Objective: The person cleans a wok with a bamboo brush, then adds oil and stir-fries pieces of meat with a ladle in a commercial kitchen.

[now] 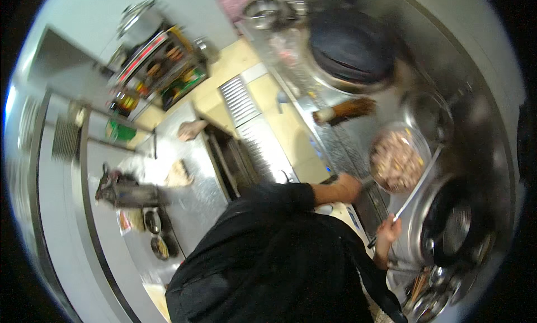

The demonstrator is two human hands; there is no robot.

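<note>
My right hand [388,230] grips the dark grip end of a long-handled metal utensil [413,186], probably a ladle or skimmer. Its shaft runs up past the side of a clear bowl [424,143] filled with chopped pale meat [396,161] and a few yellow bits. Beyond the far end of the shaft is a blurred round metal form [426,113]; whether the two join I cannot tell. My left hand [349,188] is at the front edge of the steel range, just short of the bowl. Its fingers are turned away and blurred.
A dark wok [455,226] sits on the near burner ring, a larger black wok [352,46] on the far one. Between them lies a brown bristle brush [348,110]. Behind me, a steel counter [197,193] carries meat pieces [179,173] and small bowls [152,221]. A floor grate [239,100] lies between.
</note>
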